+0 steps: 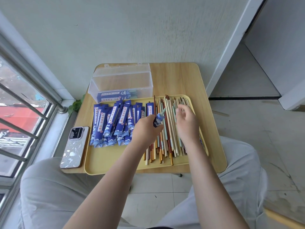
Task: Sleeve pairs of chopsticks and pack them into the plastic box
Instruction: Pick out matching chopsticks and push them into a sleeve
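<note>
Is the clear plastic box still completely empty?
No. The plastic box stands open on the table, and at least two blue sleeved pairs already lie along its bottom.

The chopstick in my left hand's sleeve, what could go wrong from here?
1. The sleeve in your left hand shows one pale green chopstick poking out; sleeving it without a matching second would spoil the pair.
2. Your right hand hovers over the mixed loose chopsticks and could grab a different colour.
3. The phone lies near the table edge; an elbow might knock it.
</note>
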The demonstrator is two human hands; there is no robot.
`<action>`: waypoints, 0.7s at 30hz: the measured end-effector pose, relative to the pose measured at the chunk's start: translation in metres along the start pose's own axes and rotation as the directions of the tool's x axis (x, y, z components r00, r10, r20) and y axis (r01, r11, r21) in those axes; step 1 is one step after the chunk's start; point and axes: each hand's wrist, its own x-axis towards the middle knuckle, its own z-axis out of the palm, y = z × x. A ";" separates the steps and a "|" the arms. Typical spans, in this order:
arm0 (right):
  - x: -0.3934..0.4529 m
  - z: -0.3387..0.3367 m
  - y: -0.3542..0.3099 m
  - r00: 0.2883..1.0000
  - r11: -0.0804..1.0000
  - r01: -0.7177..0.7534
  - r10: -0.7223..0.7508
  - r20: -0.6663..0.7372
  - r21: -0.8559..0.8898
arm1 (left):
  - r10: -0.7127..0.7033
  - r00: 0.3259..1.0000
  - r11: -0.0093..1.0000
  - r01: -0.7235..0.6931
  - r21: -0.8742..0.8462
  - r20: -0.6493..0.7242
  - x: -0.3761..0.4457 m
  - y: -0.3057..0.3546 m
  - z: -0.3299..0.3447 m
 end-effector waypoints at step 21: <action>-0.001 0.010 0.013 0.972 0.931 -0.104 0.170 0.163 -0.351 | -0.227 0.950 0.964 0.251 -0.090 0.213 0.024 0.002 0.023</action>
